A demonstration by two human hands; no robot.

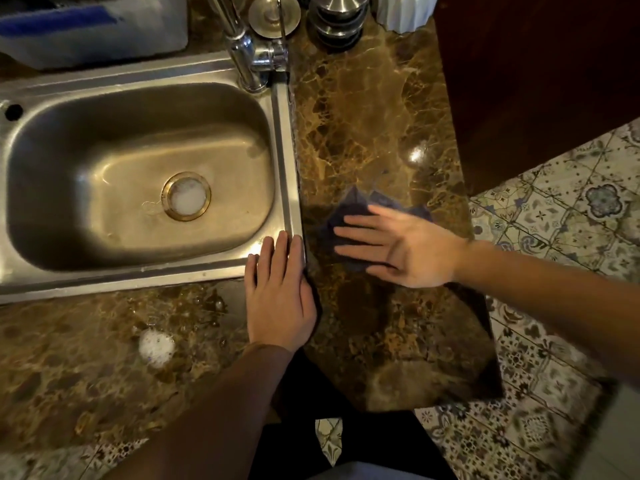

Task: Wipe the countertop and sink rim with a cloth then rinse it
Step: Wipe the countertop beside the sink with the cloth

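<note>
While the left hand [277, 292] lies flat with straight fingers across the near right corner of the sink rim [287, 161], its fingertips on the steel and its palm on the brown marble countertop [367, 109], the right hand [398, 245] presses a dark blue cloth [356, 206] onto the stone just right of the sink. That hand is spread flat, fingers straight and pointing left toward the basin, gripping nothing; it is slightly blurred. The cloth lies crumpled under the fingers, its visible corners peaking away from the person toward the back of the counter; most of it is hidden, so I cannot tell its long axis. It sits just beside the rim's right edge without clearly touching it. A patch of white foam [156, 346] rests on the wet counter in front of the sink, left of the left forearm, and foam fills the drain strainer [187, 196]. A chrome faucet [247, 60] rises at the back right corner of the sink, with stacked steel bowls [337, 20] behind it to the right.
</note>
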